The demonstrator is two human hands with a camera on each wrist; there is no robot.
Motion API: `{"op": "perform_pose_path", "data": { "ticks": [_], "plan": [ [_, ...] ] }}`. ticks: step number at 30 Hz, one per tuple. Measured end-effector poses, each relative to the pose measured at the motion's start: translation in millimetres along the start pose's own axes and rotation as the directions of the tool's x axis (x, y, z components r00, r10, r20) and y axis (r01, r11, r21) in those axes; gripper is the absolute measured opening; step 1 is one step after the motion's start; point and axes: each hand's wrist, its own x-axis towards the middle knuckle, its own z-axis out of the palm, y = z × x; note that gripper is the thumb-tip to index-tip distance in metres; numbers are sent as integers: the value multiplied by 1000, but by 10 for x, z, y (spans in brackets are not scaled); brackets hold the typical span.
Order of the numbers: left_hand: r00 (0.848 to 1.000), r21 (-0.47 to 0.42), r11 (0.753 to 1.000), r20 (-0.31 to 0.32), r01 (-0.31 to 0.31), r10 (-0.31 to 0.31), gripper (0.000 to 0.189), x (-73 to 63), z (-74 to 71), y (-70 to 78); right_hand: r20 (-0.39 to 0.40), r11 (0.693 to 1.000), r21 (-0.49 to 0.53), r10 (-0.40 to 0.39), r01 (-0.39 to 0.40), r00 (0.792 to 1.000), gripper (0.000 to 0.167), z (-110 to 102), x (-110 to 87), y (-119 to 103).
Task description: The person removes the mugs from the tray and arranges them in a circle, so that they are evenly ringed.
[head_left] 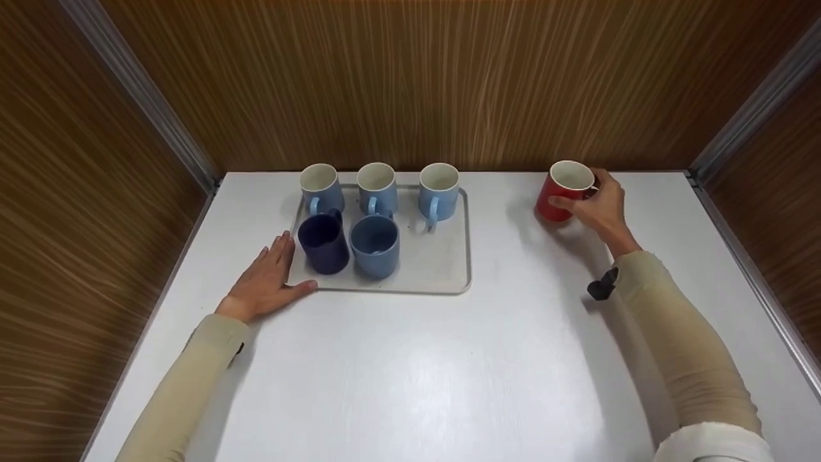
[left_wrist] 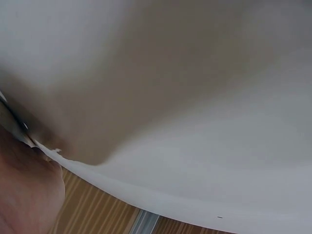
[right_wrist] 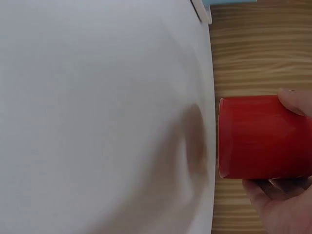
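Note:
My right hand [head_left: 600,202] grips a red mug [head_left: 557,199] with a white inside, at the back right. In the right wrist view the red mug [right_wrist: 263,137] stands just off the white table, thumb on one side and fingers on the other. At the left, my left hand [head_left: 266,282] lies with fingers straight against the left edge of a light grey tray [head_left: 436,269], thumb by its front corner. Three light blue mugs [head_left: 377,192] form the tray's back row. Before them stand a dark blue mug [head_left: 326,247] and a medium blue mug [head_left: 377,253].
Wood-patterned panels [head_left: 410,83] enclose the white table [head_left: 410,372] at the back and both sides. Metal strips [head_left: 147,90] run down the corners. The tray's right part, in front of the right-hand light blue mug, shows bare surface.

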Motion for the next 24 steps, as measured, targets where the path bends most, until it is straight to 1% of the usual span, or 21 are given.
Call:
{"op": "perform_pose_path", "data": {
  "ticks": [9,12,17,24],
  "plan": [
    [1000,-3,1000,0,2,-2,119,-2,-4,-11,7,998,2,66,-66,998,100,-90,66,157],
    [1000,8,1000,5,2,-2,120,20,-5,-11,2,997,2,81,-81,997,101,-125,62,211],
    [1000,16,1000,7,-1,1,120,39,-4,-13,-6,997,0,82,-82,997,99,-161,40,267],
    [1000,28,1000,9,2,-2,119,9,9,-18,-3,997,0,73,-73,997,98,-141,23,297]
  ]
}}
